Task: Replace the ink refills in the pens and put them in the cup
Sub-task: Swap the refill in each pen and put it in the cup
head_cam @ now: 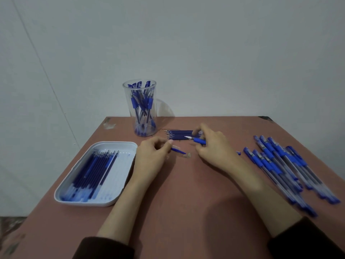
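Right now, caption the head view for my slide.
Left hand and right hand hold pen parts between tray and pens, cup behind.

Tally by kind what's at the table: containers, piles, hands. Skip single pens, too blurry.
Clear cup: 1
White tray: 1
Refill row: 1
Pen pile: 1
Hands: 2, left hand pinches a pen barrel, right hand grips a pen tip section
Total: 6
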